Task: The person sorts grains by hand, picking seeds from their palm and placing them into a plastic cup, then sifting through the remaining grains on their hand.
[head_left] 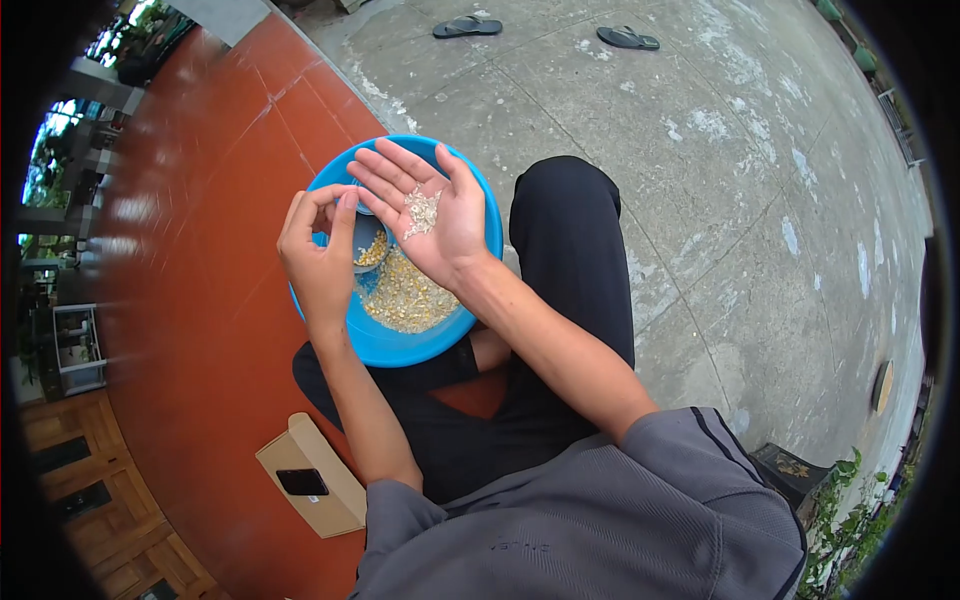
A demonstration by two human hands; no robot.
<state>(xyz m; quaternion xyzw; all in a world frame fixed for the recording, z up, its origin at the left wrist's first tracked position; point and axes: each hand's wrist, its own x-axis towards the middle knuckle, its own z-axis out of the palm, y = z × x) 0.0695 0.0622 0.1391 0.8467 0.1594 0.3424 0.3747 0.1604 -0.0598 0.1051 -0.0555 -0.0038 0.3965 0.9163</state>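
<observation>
A blue basin rests at my lap with a pale and yellow mix of grains spread over its bottom. Inside it, a small greyish bowl holds yellow corn kernels. My right hand is palm up above the basin, open with fingers stretched out, and a small heap of pale grains lies on the palm. My left hand is closed in a pinch, thumb against index finger, beside the right fingertips. Whatever sits between those fingertips is too small to make out.
A dark phone lies on a cardboard box on the red tiled floor. Two flip-flops are on the grey concrete. My bent knee stands right of the basin.
</observation>
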